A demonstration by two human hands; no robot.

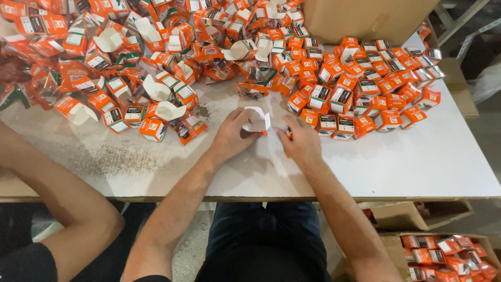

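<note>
Our left hand [229, 137] pinches the open carton [257, 121] flaps-up, our right hand [300, 142] closed on a small orange piece [287, 134] beside it, finished boxes [365, 89] stacked right within reach.

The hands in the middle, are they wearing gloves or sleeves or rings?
No gloves: the left hand and right hand are bare, with no rings or watch showing. Both forearms are uncovered; only a dark short sleeve edge shows by the left upper arm.
</note>
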